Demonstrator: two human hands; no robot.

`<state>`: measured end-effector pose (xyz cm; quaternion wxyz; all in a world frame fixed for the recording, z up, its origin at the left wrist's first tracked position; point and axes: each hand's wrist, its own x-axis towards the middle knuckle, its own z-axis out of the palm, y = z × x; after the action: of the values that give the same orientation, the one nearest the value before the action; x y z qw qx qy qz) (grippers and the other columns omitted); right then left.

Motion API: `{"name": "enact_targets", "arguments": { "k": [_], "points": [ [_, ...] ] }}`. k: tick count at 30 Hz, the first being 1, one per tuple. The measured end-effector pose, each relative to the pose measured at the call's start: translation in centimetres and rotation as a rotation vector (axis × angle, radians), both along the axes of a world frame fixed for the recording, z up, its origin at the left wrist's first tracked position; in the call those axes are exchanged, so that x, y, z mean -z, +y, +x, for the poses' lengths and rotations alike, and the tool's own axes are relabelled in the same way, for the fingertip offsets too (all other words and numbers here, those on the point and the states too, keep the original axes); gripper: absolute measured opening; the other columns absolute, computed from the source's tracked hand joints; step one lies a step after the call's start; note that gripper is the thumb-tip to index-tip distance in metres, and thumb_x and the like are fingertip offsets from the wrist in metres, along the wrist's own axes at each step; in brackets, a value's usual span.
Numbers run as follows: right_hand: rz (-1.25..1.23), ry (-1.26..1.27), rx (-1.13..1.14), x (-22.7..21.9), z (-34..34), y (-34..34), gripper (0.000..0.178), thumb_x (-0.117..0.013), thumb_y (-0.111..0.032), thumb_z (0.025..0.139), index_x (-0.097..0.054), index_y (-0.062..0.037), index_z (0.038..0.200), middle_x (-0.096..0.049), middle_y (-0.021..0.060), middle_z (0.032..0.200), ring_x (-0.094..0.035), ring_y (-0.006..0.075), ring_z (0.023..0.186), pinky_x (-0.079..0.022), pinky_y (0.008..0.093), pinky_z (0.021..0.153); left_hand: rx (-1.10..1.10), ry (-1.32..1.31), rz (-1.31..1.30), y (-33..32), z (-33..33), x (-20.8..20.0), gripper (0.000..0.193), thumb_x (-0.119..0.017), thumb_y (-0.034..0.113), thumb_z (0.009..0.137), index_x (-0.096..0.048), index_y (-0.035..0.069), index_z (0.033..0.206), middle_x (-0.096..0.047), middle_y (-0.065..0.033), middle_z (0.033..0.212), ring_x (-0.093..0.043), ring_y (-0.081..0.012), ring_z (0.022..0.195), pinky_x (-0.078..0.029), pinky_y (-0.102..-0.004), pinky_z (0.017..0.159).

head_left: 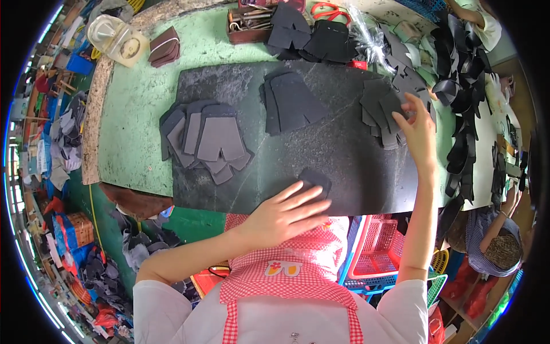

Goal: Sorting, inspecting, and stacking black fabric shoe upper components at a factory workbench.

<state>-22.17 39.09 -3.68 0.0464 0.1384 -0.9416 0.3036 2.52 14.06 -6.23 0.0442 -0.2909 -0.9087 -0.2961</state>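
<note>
My left hand (282, 217) lies flat with its fingers spread near the front edge of a dark board (229, 195). Its fingers partly cover a small dark piece (316, 179). At the board's right side, my right hand (421, 129) reaches over a fanned pile of dark grey cut pieces (375, 112), thumb and fingers apart. Whether its fingertips touch the top piece I cannot tell. Left of centre lies a stack of dark cut pieces with greyish faces (220, 140). Two overlapping navy pieces (295, 106) rest at the board's middle.
Along the back stand a tool box (249, 26), red-handled scissors (330, 11) and more black pieces (329, 43). A clear plastic container (117, 40) and a brown bundle (165, 47) sit at left. Black strips (455, 114) hang at right. Red basket (375, 249) below; other people work at right.
</note>
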Motion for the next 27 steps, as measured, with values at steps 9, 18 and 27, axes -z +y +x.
{"name": "enact_targets", "arguments": {
  "k": [9,18,27],
  "points": [
    [0.149,0.186,-0.099,-0.7,-0.3,-0.4,0.023,-0.075,-0.01,0.083,-0.058,-0.0036,0.097,-0.058,0.0097,0.084,-0.057,0.0246,0.08,-0.047,0.0374,0.077,-0.649,0.139,-0.263,-7.0,-4.2,-5.4,0.048,-0.076,0.023,0.079,-0.069,0.016,0.126,-0.049,-0.0122,0.147,-0.038,-0.0371,0.142,-0.025,-0.0592,0.114],
    [-0.805,-0.248,0.005,-1.1,2.4,-1.6,0.018,-0.061,-0.021,0.1,-0.054,-0.0048,0.095,-0.058,0.0003,0.082,-0.05,0.0041,0.062,-0.039,0.0256,0.051,-0.488,0.193,0.083,-5.0,-13.6,-0.2,0.035,-0.084,0.027,0.073,-0.072,0.017,0.104,-0.06,-0.0027,0.1,-0.058,-0.0235,0.09,-0.051,-0.0364,0.086],
    [-1.112,-0.558,-0.104,0.6,4.8,-8.9,0.032,-0.042,-0.024,0.104,-0.053,0.0007,0.122,-0.066,0.0125,0.09,-0.065,0.0204,0.073,-0.054,0.0333,0.068,-0.472,0.217,0.134,-4.9,-13.4,-1.1,0.023,-0.081,0.019,0.074,-0.077,0.015,0.097,-0.066,-0.0024,0.103,-0.062,-0.0235,0.096,-0.054,-0.0365,0.085]
  ]
}}
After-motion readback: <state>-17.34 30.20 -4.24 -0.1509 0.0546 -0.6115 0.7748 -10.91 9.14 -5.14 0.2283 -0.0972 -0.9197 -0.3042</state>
